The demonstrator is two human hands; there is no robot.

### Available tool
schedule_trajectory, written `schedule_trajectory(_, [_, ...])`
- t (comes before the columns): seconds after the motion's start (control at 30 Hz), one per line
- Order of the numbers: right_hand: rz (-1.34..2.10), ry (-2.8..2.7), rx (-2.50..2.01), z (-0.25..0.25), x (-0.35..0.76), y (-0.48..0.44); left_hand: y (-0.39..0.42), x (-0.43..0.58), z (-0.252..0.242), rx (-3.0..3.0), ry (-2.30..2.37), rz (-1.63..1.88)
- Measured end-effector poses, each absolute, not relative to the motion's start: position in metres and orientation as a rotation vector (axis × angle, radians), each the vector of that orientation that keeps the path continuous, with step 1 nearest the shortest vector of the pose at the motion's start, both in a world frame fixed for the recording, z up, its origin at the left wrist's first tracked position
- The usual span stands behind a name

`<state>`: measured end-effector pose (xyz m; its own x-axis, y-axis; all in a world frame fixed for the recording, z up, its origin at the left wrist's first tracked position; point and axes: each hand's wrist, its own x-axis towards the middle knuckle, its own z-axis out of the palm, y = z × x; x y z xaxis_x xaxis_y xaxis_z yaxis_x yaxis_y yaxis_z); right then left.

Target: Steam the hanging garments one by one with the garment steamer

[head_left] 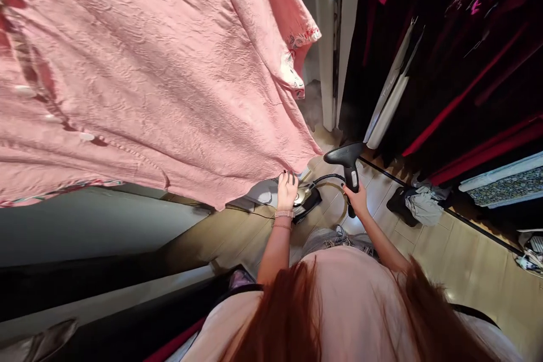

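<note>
A wrinkled pink shirt [169,68] with light buttons and a patterned trim hangs across the upper left. At its lower edge, my left hand [288,188] is closed on the fabric, its fingertips partly hidden by the folds. My right hand [356,197] is wrapped around the handle of a black garment steamer [345,154]. The steamer head is close to the shirt's lower right corner, and I cannot tell whether they touch. From the steamer a ribbed black hose [328,177] curves toward a dark base unit [311,203] on the floor.
Dark and red garments [458,79] hang along the right side. Below them, a crumpled pale cloth [426,203] lies near a black rail. Light tiles [475,260] cover the floor. A pale panel [106,226] stands under the shirt at left.
</note>
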<state>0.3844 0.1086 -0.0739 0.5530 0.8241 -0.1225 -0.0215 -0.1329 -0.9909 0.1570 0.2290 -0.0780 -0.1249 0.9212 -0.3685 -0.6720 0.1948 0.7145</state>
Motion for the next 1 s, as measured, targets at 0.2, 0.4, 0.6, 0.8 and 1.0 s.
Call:
schedule_trajectory(0.2, [0.859,-0.779,-1.547,-0.079,0.385,0.123,0.212,0.133,-0.095,0.367,1.107,1.488])
schedule_trajectory(0.4, [0.855,-0.865,-1.508,-0.072,0.361,0.135,0.203,0.105,-0.094,0.459,1.295,1.594])
schedule_trajectory(0.6, [0.862,-0.923,-1.477,-0.045,0.311,0.125,0.202,0.082,-0.089,0.51,1.385,1.733])
schedule_trajectory(0.8, [0.898,-1.1,-1.405,-0.022,0.259,0.108,0.196,0.073,-0.096,0.463,1.345,1.746])
schedule_trajectory(1.0, [0.884,-1.162,-1.39,-0.005,0.219,0.116,0.176,0.068,-0.1,0.474,1.274,1.666])
